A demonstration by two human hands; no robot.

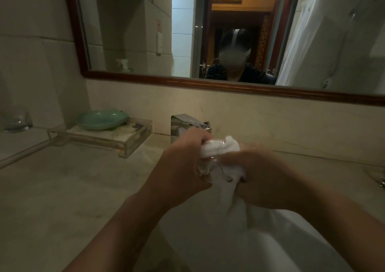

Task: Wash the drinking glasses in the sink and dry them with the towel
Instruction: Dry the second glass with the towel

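Left hand [183, 167]: fingers curled round a clear drinking glass [209, 164], held on its side over the basin.

Right hand [260, 178]: fingers curled, gripping the white towel [226, 147] close against the glass. Motion blur hides the exact finger placement.

Drinking glass: between the two hands, above the sink and in front of the faucet. White cloth shows through its wall. Whether the towel is inside or wrapped round it cannot be told.

Towel: one bunch stands up between the hands. The rest hangs down from the right hand toward the basin.

Sink [281, 251]: white basin, directly below both forearms.

Faucet [185, 126]: square chrome body, just behind the left hand.

Table [62, 188]: pale stone top, left of the sink.

Clear tray [125, 144]: on the table, at the back wall, left of the faucet.

Green dish [102, 119]: shallow, resting on the tray's left end.

Second glass [17, 118]: upright, far left of the table, well apart from the hands.

Mirror [229, 83]: dark wood frame, on the wall above the table.
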